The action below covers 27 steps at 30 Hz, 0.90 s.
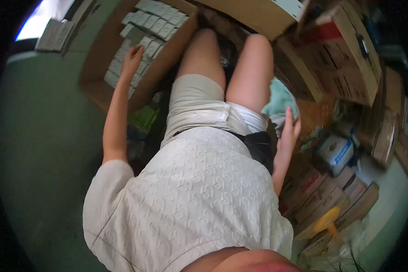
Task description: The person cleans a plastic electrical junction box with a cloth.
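My left hand (133,59) is over a large open carton (93,68) at the upper left, with its fingers curled together. Whether anything is between them is too small to make out. Rows of small white boxes (156,23) fill the carton, and the hand is close above them. On the other side, by my thigh, my right hand (289,129) grips a light green cloth (281,100). The cloth is bunched, and a greyish-white part of it hangs below the green.
Cardboard boxes (340,59) are stacked at the right. Below them are a white and blue package (337,154) and a yellow object (326,220). A bright green mesh-like item (145,119) lies beside my left thigh. Green floor (41,149) spreads at the left.
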{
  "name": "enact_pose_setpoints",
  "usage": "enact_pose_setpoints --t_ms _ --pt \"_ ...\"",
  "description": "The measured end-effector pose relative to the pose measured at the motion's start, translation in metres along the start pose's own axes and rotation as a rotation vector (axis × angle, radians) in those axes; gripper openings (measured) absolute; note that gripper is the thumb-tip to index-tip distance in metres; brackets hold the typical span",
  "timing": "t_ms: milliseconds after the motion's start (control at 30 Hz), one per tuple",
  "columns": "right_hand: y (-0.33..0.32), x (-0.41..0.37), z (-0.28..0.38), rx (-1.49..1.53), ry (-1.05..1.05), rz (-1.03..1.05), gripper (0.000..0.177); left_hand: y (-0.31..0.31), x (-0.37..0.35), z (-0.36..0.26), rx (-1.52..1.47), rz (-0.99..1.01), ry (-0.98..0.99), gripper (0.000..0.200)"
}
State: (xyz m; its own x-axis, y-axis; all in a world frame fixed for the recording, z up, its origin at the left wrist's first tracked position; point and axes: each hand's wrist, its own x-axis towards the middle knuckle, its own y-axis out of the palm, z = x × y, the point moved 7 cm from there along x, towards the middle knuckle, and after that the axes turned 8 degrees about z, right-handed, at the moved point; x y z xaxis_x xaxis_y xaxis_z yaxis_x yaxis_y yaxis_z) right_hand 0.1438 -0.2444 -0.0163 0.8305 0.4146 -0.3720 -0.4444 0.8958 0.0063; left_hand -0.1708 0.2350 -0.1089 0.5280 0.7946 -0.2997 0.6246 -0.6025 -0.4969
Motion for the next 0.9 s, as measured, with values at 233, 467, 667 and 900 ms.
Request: enact_pose_setpoints --t_ms 233,467,667,900 --pt "0.030 0.026 0.025 -0.073 0.054 0.226 0.042 0.014 0.039 0.029 -0.051 -0.088 -0.507 0.103" --pt "0.073 0.072 0.036 -0.204 -0.125 0.327 0.027 0.015 0.078 0.055 0.063 0.085 -0.513 0.098" --pt "0.113 0.109 0.062 -0.049 -0.053 0.359 0.019 -0.019 -0.005 -0.061 -0.126 -0.505 0.021 0.069" --pt "0.152 0.122 0.125 -0.067 -0.382 0.331 0.026 0.076 -0.033 -0.205 -0.994 0.172 0.165 0.061"
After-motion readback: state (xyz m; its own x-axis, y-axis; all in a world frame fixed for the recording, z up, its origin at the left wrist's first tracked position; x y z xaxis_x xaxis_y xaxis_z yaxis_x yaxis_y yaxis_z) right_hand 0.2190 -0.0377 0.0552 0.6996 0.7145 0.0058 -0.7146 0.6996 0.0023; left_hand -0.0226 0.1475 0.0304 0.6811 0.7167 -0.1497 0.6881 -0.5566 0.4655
